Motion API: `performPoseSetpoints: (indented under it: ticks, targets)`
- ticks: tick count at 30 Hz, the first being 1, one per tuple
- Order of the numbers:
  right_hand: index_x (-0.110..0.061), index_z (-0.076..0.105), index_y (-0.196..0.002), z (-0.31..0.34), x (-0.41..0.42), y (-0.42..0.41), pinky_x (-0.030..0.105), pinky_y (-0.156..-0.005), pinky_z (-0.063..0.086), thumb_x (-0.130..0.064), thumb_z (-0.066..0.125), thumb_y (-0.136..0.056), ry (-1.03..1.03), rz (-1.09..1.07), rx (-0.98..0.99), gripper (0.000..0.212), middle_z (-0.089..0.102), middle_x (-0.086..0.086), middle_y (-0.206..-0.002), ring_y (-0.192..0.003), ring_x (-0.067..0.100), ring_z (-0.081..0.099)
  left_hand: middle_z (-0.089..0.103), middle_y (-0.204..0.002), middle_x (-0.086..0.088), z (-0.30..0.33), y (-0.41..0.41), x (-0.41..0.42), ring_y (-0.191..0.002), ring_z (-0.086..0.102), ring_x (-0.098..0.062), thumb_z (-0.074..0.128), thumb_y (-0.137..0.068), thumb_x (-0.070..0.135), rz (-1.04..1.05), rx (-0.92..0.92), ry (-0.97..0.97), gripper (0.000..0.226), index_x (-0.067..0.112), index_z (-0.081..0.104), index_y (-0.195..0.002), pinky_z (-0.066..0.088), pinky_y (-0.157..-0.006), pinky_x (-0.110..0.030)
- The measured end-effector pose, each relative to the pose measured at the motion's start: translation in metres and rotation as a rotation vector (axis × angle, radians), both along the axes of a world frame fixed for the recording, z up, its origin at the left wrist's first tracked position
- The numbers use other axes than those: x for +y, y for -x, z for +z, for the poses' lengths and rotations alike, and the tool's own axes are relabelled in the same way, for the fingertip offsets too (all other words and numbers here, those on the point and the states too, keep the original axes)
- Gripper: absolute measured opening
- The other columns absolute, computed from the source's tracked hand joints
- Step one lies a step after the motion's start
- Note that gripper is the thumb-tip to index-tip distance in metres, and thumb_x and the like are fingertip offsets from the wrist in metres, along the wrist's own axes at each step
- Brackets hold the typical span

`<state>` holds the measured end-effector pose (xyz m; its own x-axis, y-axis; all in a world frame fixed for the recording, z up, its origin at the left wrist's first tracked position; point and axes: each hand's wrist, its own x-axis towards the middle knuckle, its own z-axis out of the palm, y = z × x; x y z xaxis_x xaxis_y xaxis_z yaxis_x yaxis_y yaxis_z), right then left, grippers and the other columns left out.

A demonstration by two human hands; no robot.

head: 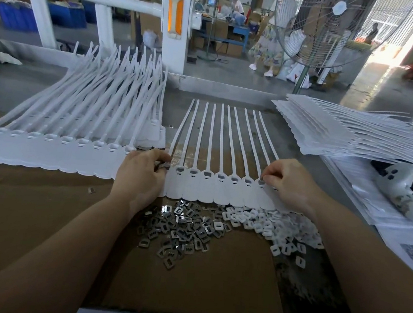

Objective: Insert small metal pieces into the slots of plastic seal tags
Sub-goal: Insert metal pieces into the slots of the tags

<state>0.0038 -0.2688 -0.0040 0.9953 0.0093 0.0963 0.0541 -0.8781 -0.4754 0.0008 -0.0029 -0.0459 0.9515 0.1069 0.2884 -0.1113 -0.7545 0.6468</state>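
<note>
Left hand (144,175) pinches metal pieces at the tag strip (219,191) left edge; right hand (287,183) pinches a piece at its right-end slot.

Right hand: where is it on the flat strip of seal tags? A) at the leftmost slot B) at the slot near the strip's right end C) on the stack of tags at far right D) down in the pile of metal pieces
B: the right hand pinches at a slot near the right end of the seal tag strip, while the left hand is at the left end and the metal pieces lie nearer the camera.
</note>
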Motion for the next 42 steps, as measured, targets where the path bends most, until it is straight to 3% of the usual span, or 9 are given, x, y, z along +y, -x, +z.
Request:
performPoseSetpoints:
  ticks: [3, 11, 17, 23, 29, 32, 33, 37, 42]
  targets:
    - [-0.006, 0.069, -0.09, 0.001, 0.002, -0.002, 0.027, -0.075, 0.041, -0.009, 0.053, -0.092, 0.049, 0.017, 0.013, 0.017, 0.065, 0.005, -0.098, -0.088, 0.017, 0.057, 0.067, -0.107, -0.003, 0.0, -0.001, 0.0, -0.109, 0.053, -0.022, 0.056, -0.09, 0.018, -0.001, -0.007, 0.009, 0.024, 0.018, 0.066, -0.112, 0.042, -0.093, -0.034]
    - [-0.003, 0.072, -0.087, 0.007, 0.0, -0.007, 0.019, -0.058, 0.034, -0.007, 0.053, -0.091, 0.127, 0.066, 0.062, 0.019, 0.058, -0.001, -0.086, -0.071, 0.006, 0.049, 0.066, -0.108, -0.004, -0.001, -0.002, 0.0, -0.11, 0.052, -0.023, 0.056, -0.09, 0.018, -0.004, 0.0, 0.001, 0.024, 0.019, 0.065, -0.112, 0.042, -0.095, -0.036]
    - [-0.005, 0.074, -0.086, 0.007, -0.001, -0.009, 0.017, -0.061, 0.038, -0.006, 0.06, -0.086, 0.113, 0.063, 0.025, 0.014, 0.067, 0.003, -0.092, -0.071, 0.006, 0.054, 0.066, -0.107, -0.004, -0.001, -0.001, 0.0, -0.111, 0.051, -0.023, 0.056, -0.09, 0.019, -0.004, -0.002, -0.008, 0.024, 0.018, 0.065, -0.113, 0.042, -0.094, -0.035]
    - [-0.008, 0.075, -0.087, 0.004, -0.005, -0.006, 0.024, -0.076, 0.044, -0.002, 0.062, -0.084, 0.046, 0.019, -0.062, 0.015, 0.07, 0.002, -0.092, -0.082, 0.011, 0.059, 0.066, -0.108, -0.004, -0.001, -0.002, -0.001, -0.11, 0.051, -0.023, 0.056, -0.09, 0.019, -0.003, -0.008, -0.014, 0.024, 0.018, 0.065, -0.113, 0.04, -0.093, -0.033]
    - [-0.007, 0.074, -0.089, 0.006, -0.004, 0.001, 0.019, -0.073, 0.039, -0.004, 0.061, -0.086, 0.037, 0.014, -0.1, 0.015, 0.07, 0.002, -0.09, -0.08, 0.01, 0.059, 0.065, -0.107, -0.005, -0.001, 0.0, 0.001, -0.11, 0.051, -0.025, 0.056, -0.09, 0.018, 0.001, -0.007, -0.011, 0.024, 0.017, 0.065, -0.112, 0.04, -0.093, -0.034]
    - [-0.008, 0.074, -0.091, 0.01, 0.007, 0.01, 0.024, -0.075, 0.048, -0.004, 0.059, -0.087, -0.014, 0.01, -0.144, 0.015, 0.069, 0.0, -0.088, -0.081, 0.013, 0.062, 0.066, -0.107, -0.005, -0.001, -0.001, 0.0, -0.11, 0.052, -0.023, 0.055, -0.09, 0.018, -0.006, 0.002, -0.004, 0.025, 0.018, 0.065, -0.113, 0.042, -0.093, -0.035]
    - [-0.009, 0.073, -0.091, 0.012, 0.013, 0.015, 0.025, -0.077, 0.05, -0.004, 0.06, -0.087, -0.029, 0.024, -0.157, 0.015, 0.068, -0.001, -0.087, -0.081, 0.012, 0.062, 0.066, -0.106, -0.005, -0.001, -0.001, 0.0, -0.11, 0.051, -0.023, 0.055, -0.09, 0.018, -0.006, 0.007, -0.002, 0.025, 0.018, 0.065, -0.113, 0.043, -0.093, -0.035]
    - [-0.017, 0.071, -0.098, 0.01, 0.042, 0.039, 0.004, -0.069, 0.042, -0.014, 0.062, -0.088, -0.055, 0.177, -0.138, 0.014, 0.061, -0.011, -0.088, -0.077, -0.002, 0.056, 0.066, -0.106, -0.005, 0.0, -0.001, 0.0, -0.11, 0.052, -0.023, 0.055, -0.089, 0.017, -0.007, 0.008, -0.001, 0.025, 0.018, 0.065, -0.112, 0.043, -0.094, -0.036]
    - [-0.021, 0.071, -0.099, 0.001, 0.067, 0.058, 0.015, -0.082, 0.044, -0.016, 0.064, -0.086, -0.015, 0.302, -0.073, 0.015, 0.059, -0.013, -0.09, -0.079, -0.001, 0.053, 0.066, -0.108, -0.005, 0.0, 0.0, 0.0, -0.112, 0.051, -0.024, 0.054, -0.09, 0.017, -0.014, 0.014, -0.004, 0.026, 0.017, 0.065, -0.113, 0.041, -0.098, -0.037]
